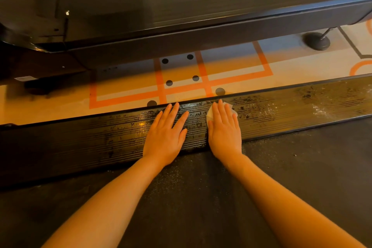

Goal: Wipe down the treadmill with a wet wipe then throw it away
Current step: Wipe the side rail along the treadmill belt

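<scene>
Wiping is in progress. Right hand (pixel 224 129), fingers straight, presses the wet wipe (pixel 231 109) flat on the treadmill side rail (pixel 100 139). Left hand (pixel 166 134) rests flat alongside, holding nothing. Next stroke should probably cover the dry-looking stretch further along the rail.

The one view comes from the person's head, tilted forward and down, close over the left hand (pixel 165 134) and right hand (pixel 223 129); beyond their fingertips lies the floor (pixel 281 66), nearer are the forearms.
</scene>
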Motion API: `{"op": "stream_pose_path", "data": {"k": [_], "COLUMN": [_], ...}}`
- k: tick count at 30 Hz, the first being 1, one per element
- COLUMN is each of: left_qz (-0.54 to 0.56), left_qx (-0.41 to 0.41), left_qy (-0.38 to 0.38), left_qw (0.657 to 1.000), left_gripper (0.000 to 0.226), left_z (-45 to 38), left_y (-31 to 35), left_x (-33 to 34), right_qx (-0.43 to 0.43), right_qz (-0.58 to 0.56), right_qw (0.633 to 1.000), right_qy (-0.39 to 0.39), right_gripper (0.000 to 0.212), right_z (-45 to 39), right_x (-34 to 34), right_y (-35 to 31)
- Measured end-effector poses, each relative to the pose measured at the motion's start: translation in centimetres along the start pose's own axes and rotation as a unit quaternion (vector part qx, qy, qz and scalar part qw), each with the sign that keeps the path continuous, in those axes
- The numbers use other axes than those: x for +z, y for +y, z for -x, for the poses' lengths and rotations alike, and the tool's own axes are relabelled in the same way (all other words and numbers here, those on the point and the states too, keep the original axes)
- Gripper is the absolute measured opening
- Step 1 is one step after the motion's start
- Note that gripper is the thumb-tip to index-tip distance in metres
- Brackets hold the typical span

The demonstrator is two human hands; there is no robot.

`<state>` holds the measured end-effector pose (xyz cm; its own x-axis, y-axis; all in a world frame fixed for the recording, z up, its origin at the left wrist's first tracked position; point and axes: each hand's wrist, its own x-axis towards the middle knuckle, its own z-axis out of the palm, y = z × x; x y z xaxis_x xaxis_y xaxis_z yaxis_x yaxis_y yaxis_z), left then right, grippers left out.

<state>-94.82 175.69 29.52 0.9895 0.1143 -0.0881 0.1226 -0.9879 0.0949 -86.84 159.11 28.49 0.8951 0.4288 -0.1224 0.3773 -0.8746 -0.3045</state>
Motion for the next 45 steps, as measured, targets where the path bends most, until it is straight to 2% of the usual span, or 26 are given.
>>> {"op": "stream_pose_path", "data": {"k": [6,12,17,23,30,37,41,45], "left_qz": [-0.008,-0.002,0.000,0.002,-0.007,-0.007,-0.006,-0.006], "left_qx": [0.000,0.001,-0.002,0.001,-0.003,0.001,0.001,0.002], "left_qy": [-0.005,-0.004,-0.007,-0.010,-0.008,-0.008,-0.009,-0.007], "left_qw": [1.000,1.000,1.000,1.000,1.000,1.000,1.000,1.000], "left_gripper": [0.054,0.054,0.056,0.057,0.054,0.056,0.056,0.056], "left_z": [0.0,0.1,0.1,0.1,0.0,0.1,0.0,0.0], "left_y": [0.1,0.0,0.0,0.1,0.1,0.0,0.0,0.1], "left_x": [-0.1,0.1,0.0,-0.1,0.0,0.1,0.0,0.1], "right_qx": [-0.019,0.017,0.039,0.010,0.018,0.026,0.023,0.007], "right_qz": [0.012,-0.018,-0.033,-0.024,0.006,-0.041,-0.053,-0.041], "right_qw": [1.000,0.999,0.998,0.999,1.000,0.998,0.998,0.999], "right_qy": [-0.019,0.039,0.032,0.036,0.009,0.051,0.034,0.034], "right_gripper": [0.056,0.054,0.055,0.053,0.054,0.052,0.057,0.057], "right_z": [-2.6,2.0,4.8,2.1,-1.7,3.0,6.1,5.3], "right_x": [-0.8,0.6,1.5,0.3,-0.8,1.0,2.0,1.6], "right_y": [0.9,0.6,0.4,1.0,1.3,2.0,2.2,2.7]}}
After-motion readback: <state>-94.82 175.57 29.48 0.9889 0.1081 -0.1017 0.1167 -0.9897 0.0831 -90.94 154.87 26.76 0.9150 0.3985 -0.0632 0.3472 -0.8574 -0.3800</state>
